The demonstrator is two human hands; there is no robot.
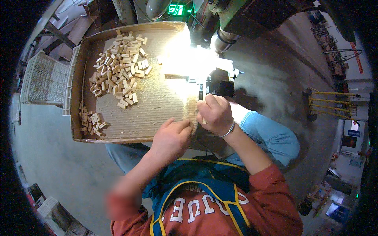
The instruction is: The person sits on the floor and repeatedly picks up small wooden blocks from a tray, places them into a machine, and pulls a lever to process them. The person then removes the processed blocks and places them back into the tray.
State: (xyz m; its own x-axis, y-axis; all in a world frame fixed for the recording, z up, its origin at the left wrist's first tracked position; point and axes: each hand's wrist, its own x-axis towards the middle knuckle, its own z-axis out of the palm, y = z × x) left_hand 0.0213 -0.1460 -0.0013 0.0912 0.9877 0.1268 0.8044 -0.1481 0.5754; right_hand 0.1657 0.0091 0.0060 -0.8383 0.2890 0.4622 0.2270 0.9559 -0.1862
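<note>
A shallow cardboard tray (147,115) lies before me, with a heap of small wooden blocks (119,70) in its left half. A smaller pile of wooden pieces with holes (94,122) lies in its near left corner. My left hand (174,135) is at the tray's near right edge, fingers pointing forward; whether it grips anything is unclear. My right hand (215,113) is closed around a narrow pale bar (204,88) that reaches towards a brightly lit machine fixture (221,73). Glare hides much of the fixture.
A white perforated plastic crate (45,78) stands left of the tray. Beyond the fixture is a metal cylindrical machine part (223,39). A yellow-framed cart (332,103) stands at the far right. My knees are under and beside the work area.
</note>
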